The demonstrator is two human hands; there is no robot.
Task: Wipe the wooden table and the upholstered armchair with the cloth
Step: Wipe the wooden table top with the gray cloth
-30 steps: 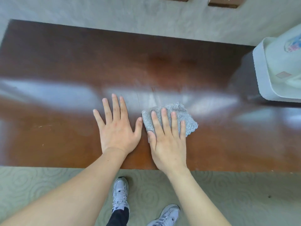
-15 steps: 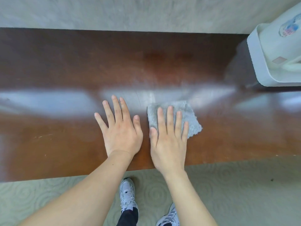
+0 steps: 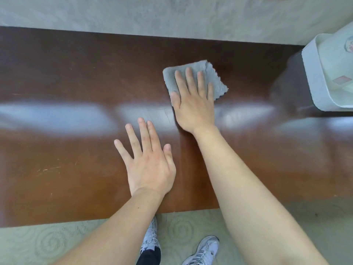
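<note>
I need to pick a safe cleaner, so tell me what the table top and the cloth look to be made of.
Table: seems to be wood or wood veneer, reddish-brown with a glossy lacquer; it mirrors pale window light and shows fine scratches. Solid or veneer cannot be told.
Cloth: looks like grey microfibre or terry, with a nubby pile and zigzag-cut edge, lying flat under the right hand.

Grey cloth (image 3: 193, 73) flat on glossy brown wooden table (image 3: 66, 77).
</note>
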